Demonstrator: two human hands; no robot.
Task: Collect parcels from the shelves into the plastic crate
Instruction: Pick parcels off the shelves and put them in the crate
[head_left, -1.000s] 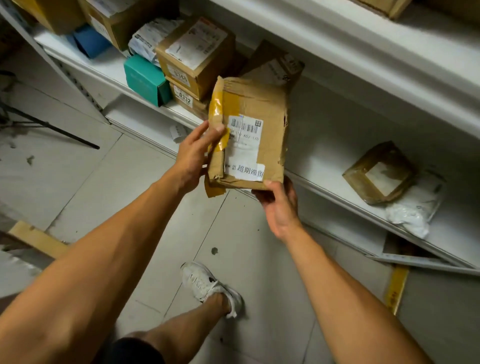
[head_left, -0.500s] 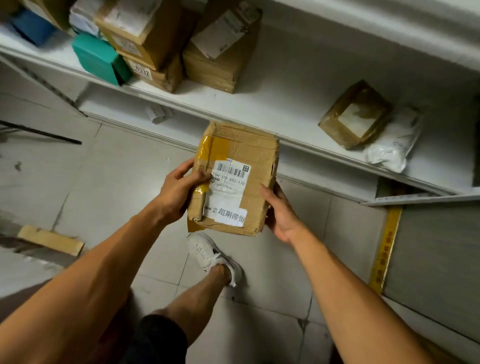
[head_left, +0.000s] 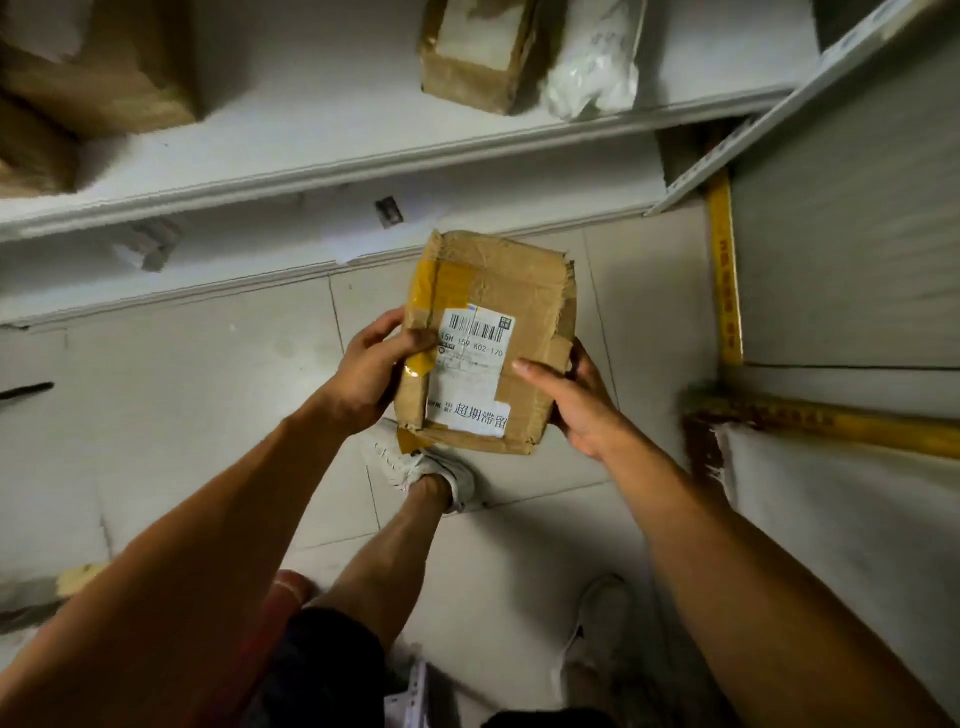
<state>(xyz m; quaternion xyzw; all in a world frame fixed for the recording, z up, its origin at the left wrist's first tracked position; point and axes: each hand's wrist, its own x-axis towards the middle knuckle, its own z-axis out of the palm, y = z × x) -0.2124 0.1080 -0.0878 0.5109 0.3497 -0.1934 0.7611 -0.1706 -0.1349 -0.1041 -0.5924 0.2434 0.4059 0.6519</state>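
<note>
I hold a flat brown cardboard parcel (head_left: 511, 306) with yellow tape and a white barcode label, low over the tiled floor in front of the shelves. My left hand (head_left: 371, 371) grips its left edge, thumb across the taped face. My right hand (head_left: 569, 402) grips its right edge, thumb on top and fingers underneath. No plastic crate is in view.
A white shelf (head_left: 322, 171) above carries a taped brown parcel (head_left: 475, 62), a white plastic bag parcel (head_left: 592, 67) and brown boxes (head_left: 88, 78) at the left. A lower shelf (head_left: 249, 249) holds small paper scraps. My feet stand on the floor below; yellow tape strips (head_left: 724, 280) run at the right.
I have lowered the parcel from shelf height down toward the floor, and my view has tilted downward. My right thumb now lies on the parcel's face.
</note>
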